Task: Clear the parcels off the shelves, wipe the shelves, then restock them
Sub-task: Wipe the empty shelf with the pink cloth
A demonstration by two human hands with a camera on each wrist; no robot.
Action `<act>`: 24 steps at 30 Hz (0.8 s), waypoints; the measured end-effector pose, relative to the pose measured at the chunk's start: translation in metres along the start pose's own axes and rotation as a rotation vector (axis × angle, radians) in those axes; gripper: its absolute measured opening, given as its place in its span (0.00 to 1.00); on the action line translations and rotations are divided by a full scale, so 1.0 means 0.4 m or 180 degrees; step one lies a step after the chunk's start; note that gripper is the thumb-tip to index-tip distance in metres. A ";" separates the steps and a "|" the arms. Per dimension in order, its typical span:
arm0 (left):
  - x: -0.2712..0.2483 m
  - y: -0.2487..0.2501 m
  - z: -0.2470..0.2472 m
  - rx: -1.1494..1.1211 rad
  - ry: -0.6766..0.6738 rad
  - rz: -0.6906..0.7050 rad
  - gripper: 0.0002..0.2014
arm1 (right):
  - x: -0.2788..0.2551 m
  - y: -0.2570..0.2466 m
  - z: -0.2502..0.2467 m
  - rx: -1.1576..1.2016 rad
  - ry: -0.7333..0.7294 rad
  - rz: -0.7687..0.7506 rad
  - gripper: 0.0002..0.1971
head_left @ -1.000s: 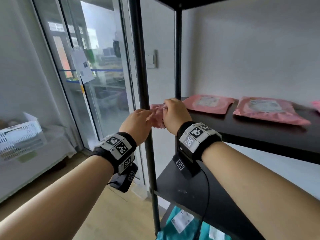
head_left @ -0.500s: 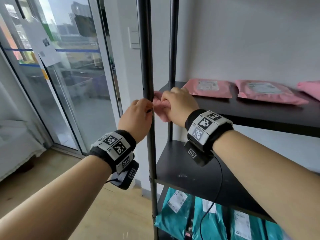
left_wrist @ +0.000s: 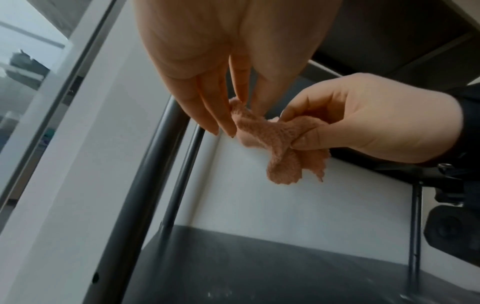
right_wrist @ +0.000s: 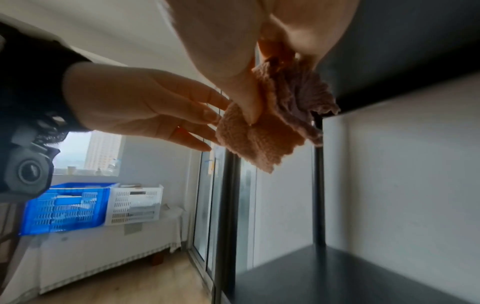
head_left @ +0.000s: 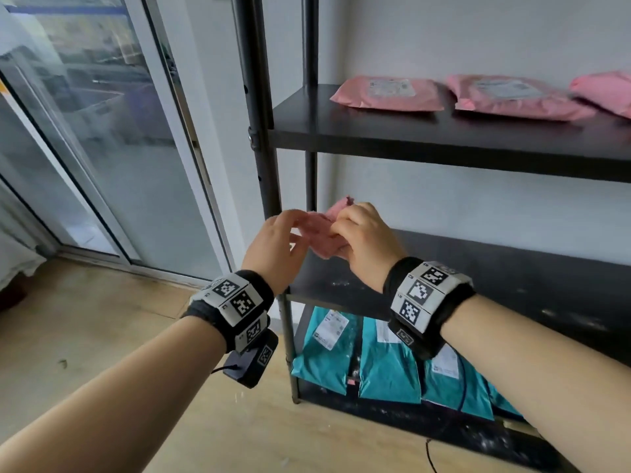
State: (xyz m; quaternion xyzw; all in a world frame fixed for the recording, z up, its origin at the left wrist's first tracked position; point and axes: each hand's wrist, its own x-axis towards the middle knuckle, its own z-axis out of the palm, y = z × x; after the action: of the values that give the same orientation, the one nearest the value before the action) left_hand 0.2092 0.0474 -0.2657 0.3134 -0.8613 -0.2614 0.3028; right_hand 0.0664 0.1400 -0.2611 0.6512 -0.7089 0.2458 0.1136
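Cloth (head_left: 324, 230) pinched by right hand (head_left: 365, 244); left hand (head_left: 273, 247) seemingly touching.

A white wall (head_left: 461, 35) stands far right, a glass door (head_left: 102, 138) left, letting in daylight. The wood floor (head_left: 102, 336) runs near. Far left, a blue crate (right_wrist: 64, 207) and white crate (right_wrist: 133, 204) sit on a cloth-covered table (right_wrist: 103, 242).

The labels on the pink parcels (head_left: 389, 93) are too blurred to read. The third pink parcel (head_left: 604, 92) is cut off by the right edge. The teal parcels (head_left: 389, 363) on the bottom shelf are partly hidden behind the right forearm (head_left: 529, 363). Much of the pink cloth (head_left: 324, 230) is hidden between the hands.
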 end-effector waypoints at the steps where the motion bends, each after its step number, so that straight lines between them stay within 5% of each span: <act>1: -0.002 -0.009 0.024 0.0026 -0.0140 -0.0030 0.17 | -0.016 0.013 0.016 -0.0011 -0.0193 0.0129 0.13; 9: 0.006 -0.082 0.189 0.0590 -0.1211 -0.0303 0.24 | -0.074 0.148 0.173 -0.0176 -0.0937 0.0948 0.15; 14: -0.010 -0.178 0.269 0.1322 -0.1911 -0.0715 0.19 | -0.110 0.210 0.309 0.0125 -0.2132 0.1389 0.23; 17: -0.014 -0.227 0.298 0.1630 -0.2163 -0.0721 0.16 | -0.112 0.221 0.365 -0.0153 -0.2571 0.1254 0.26; 24: -0.025 -0.278 0.310 0.2049 -0.2455 -0.0607 0.27 | -0.035 0.205 0.455 -0.0296 -0.2465 0.0949 0.27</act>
State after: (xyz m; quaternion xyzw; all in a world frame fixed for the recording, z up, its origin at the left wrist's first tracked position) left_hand 0.1730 0.0127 -0.4247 0.3487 -0.9148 -0.1060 -0.1741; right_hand 0.0169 0.0644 -0.4395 0.5799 -0.7962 -0.0358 -0.1690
